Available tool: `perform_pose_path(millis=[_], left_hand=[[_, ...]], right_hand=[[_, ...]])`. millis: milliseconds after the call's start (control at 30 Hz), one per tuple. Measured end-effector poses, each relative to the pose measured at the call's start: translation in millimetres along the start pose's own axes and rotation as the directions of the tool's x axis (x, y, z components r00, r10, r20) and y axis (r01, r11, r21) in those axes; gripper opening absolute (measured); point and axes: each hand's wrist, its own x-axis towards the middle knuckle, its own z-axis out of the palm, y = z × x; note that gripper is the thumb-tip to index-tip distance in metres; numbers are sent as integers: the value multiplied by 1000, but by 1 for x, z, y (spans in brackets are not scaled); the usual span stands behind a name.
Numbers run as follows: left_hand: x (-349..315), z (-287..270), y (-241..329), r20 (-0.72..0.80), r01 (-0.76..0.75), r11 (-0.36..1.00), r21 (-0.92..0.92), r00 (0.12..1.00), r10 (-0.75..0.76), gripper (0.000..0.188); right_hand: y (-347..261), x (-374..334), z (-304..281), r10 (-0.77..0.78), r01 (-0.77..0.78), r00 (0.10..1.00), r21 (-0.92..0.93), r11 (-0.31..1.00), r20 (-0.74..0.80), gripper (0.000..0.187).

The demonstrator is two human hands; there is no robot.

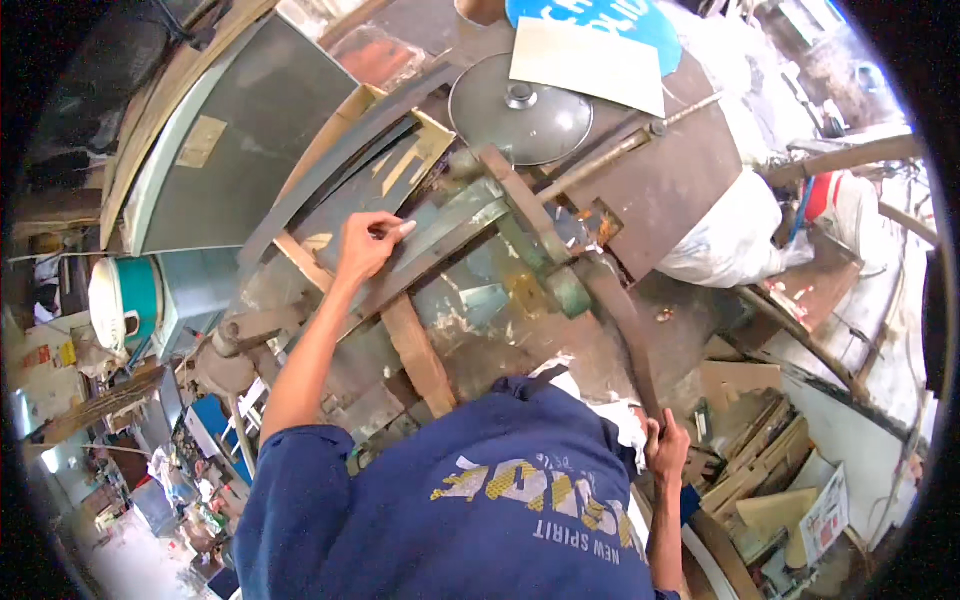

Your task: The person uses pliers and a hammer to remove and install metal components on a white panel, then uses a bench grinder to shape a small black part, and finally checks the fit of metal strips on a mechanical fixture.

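Observation:
In the head view, my left hand (368, 248) is over the metal table of a large lever cutter, its fingers curled and thumb and forefinger drawn together. What they hold, if anything, is too small to make out. Below it a long straight metal bar (440, 248) runs slantwise along the table's edge. My right hand (666, 446) is wrapped round the lower end of a long, dark, curved lever (622, 318). That lever rises from beside my waist to a round pivot (569, 292) at the cutter's right side.
Beyond the cutter, a glass pot lid (521, 108) lies beside a pale board (588, 62) and a blue round sign (650, 38). White sacks (722, 236) stand to the right. Wood and cardboard scraps (765, 455) are piled at lower right. A green-and-white bucket (140, 303) is at left.

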Motion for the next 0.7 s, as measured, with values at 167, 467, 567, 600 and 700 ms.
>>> perform_pose_path(millis=[167,467,567,600,700], left_hand=[[15,-19,1,-169,-41,998,44,984,48,15],[265,73,97,38,-20,977,-213,999,29,20],[320,107,143,17,-97,981,-170,995,101,20],[322,116,153,-34,-150,988,-42,988,148,21],[335,162,169,-233,-340,739,582,801,552,32]], right_hand=[[6,-5,1,14,-17,999,60,998,44,39],[5,-4,1,76,-76,997,-17,997,11,43],[4,-1,2,92,-92,996,-27,995,-4,50],[5,-2,1,85,-85,996,-12,996,5,50],[6,-1,0,101,-101,995,19,995,-3,51]])
